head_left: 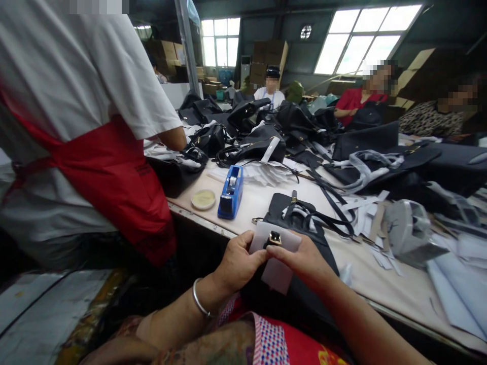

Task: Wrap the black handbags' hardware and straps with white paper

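Head view, left hand: the left hand (238, 261) grasps the left edge of the white paper (277, 278), thumb beside the buckle.
Right hand: the right hand (310, 256) grips the same paper from the right, thumb at the base of the buckle.
Buckle: the gold-and-black buckle (274, 239) stands against the paper, between the hands.
Black bag: the black bag (321, 238) lies behind and beneath the hands, partly on the table (380, 286).
Blue tape dispenser: the blue tape dispenser (231, 195) stands beyond the left hand, near a round dish (203, 198).
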The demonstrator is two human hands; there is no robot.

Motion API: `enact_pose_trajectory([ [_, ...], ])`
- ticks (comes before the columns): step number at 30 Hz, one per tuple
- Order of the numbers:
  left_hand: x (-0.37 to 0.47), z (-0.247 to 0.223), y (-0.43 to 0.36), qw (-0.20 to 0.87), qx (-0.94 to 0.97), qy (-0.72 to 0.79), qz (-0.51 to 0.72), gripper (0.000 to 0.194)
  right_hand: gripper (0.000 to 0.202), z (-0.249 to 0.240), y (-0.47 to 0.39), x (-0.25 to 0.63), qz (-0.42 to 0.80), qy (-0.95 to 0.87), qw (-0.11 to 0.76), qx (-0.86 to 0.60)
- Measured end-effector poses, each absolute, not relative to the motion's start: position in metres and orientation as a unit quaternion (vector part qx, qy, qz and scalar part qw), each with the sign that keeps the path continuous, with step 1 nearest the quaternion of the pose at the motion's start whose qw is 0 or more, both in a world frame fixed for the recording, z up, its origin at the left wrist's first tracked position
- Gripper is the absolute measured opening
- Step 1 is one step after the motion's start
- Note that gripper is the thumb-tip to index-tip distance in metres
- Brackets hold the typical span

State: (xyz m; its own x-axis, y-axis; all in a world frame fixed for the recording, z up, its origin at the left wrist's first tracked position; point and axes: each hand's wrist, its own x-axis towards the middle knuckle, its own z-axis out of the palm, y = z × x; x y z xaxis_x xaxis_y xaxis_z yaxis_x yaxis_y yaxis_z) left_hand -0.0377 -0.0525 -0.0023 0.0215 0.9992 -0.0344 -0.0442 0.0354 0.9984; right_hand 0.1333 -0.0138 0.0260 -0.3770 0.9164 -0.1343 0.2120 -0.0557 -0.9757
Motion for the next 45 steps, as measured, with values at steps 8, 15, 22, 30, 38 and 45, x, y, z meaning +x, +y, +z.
enact_pose_trajectory([
  [8, -0.045, -0.002, -0.047, 0.546, 0.513, 0.485, 0.451, 0.026, 0.033, 0.018, -0.005, 0.129, 0.523, -0.564, 0.380, -0.515],
  [15, -0.043, 0.002, -0.040, 0.482, 0.570, 0.513, 0.423, 0.015, 0.033, 0.014, -0.003, 0.132, 0.648, -0.514, 0.345, -0.444],
  [22, -0.063, 0.012, -0.031, 0.610, 0.533, 0.425, 0.404, 0.037, 0.029, 0.008, -0.001, 0.134, 0.673, -0.440, 0.396, -0.443],
  [30, -0.058, -0.014, -0.030, 0.731, 0.434, 0.390, 0.355, 0.053, 0.027, 0.005, -0.004, 0.131, 0.659, -0.447, 0.408, -0.447],
  [38, -0.044, 0.004, -0.031, 0.535, 0.617, 0.453, 0.357, 0.046, 0.034, 0.013, -0.001, 0.137, 0.608, -0.516, 0.364, -0.481],
  [45, -0.043, 0.009, -0.027, 0.549, 0.612, 0.440, 0.362, 0.044, 0.040, 0.027, 0.004, 0.146, 0.451, -0.663, 0.339, -0.492],
])
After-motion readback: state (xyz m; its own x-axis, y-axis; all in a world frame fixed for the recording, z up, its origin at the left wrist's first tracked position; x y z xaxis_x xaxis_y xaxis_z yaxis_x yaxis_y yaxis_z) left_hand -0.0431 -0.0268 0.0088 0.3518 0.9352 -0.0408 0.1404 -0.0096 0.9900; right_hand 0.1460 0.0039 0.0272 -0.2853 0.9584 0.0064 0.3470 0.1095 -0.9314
